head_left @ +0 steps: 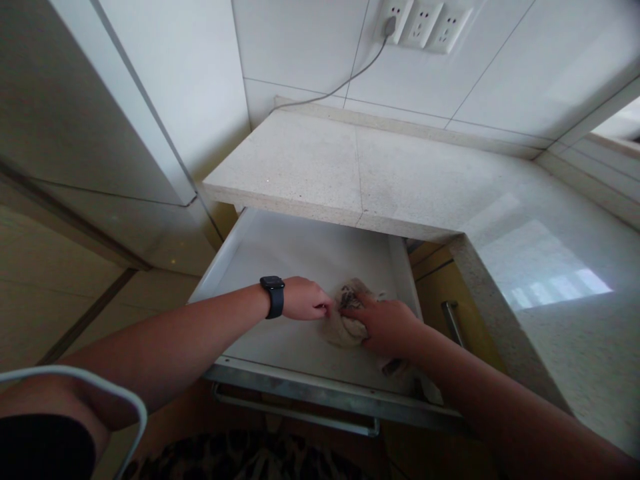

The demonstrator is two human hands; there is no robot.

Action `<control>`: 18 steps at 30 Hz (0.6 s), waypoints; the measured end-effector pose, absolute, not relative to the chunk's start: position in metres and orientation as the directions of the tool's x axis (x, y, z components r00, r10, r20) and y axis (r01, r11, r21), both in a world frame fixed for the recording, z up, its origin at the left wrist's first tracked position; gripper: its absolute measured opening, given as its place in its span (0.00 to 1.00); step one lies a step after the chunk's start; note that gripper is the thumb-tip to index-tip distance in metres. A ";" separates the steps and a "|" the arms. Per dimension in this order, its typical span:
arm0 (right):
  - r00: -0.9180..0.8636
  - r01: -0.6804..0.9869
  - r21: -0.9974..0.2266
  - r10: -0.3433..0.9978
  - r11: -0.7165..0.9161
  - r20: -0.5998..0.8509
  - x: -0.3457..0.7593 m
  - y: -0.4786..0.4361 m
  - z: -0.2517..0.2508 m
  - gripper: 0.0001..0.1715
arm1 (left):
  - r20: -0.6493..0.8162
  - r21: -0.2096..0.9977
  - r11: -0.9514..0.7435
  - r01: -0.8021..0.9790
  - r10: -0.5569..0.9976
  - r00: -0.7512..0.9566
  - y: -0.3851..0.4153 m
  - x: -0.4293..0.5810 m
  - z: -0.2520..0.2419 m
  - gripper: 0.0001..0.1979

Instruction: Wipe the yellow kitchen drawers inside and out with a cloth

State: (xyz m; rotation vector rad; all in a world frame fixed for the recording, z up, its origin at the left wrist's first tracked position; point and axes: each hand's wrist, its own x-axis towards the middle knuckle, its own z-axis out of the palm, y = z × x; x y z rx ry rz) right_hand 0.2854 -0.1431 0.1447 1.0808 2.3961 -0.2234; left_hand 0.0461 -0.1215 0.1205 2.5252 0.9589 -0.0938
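A crumpled beige cloth (345, 330) with a dark patterned patch lies on the bottom of a pulled-out white drawer (270, 250). From the right, my right hand (393, 325) grips the cloth, its fingers bent over the top and the thumb at its near side. My left hand (304, 299), below a wrist with a black watch (273, 293), is closed, its fingertips pinching the cloth's left edge. A small dark and pinkish bit (395, 367) shows beneath my right hand near the drawer's front right corner; I cannot make out what it is.
A pale stone countertop (310, 167) overhangs the drawer's back and continues along the right. The drawer front has a metal bar handle (300, 413). A tall white cabinet (175, 87) stands left. A grey cord (345, 83) runs to wall sockets (423, 25). A white cable (100, 380) crosses my left arm.
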 end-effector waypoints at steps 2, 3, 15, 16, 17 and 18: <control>-0.455 0.807 0.134 0.750 0.575 -0.480 0.296 -0.129 0.143 0.41 | -0.212 0.382 -0.661 0.646 0.618 0.757 -0.122 0.046 0.120 0.15; -0.416 0.827 0.161 0.779 0.539 -0.469 0.300 -0.124 0.142 0.42 | -0.211 0.388 -0.659 0.644 0.617 0.758 -0.122 0.046 0.120 0.15; -0.563 0.750 0.033 0.663 0.661 -0.493 0.275 -0.151 0.139 0.47 | -0.210 0.384 -0.670 0.635 0.606 0.767 -0.123 0.047 0.124 0.13; -0.541 0.765 0.051 0.683 0.643 -0.490 0.278 -0.148 0.139 0.46 | -0.205 0.388 -0.666 0.637 0.612 0.764 -0.123 0.047 0.124 0.13; -0.510 0.785 0.075 0.711 0.614 -0.484 0.282 -0.143 0.139 0.45 | -0.200 0.392 -0.662 0.639 0.616 0.762 -0.123 0.047 0.124 0.14; -0.470 0.810 0.102 0.744 0.577 -0.476 0.287 -0.136 0.138 0.44 | -0.199 0.395 -0.659 0.640 0.618 0.760 -0.123 0.047 0.123 0.14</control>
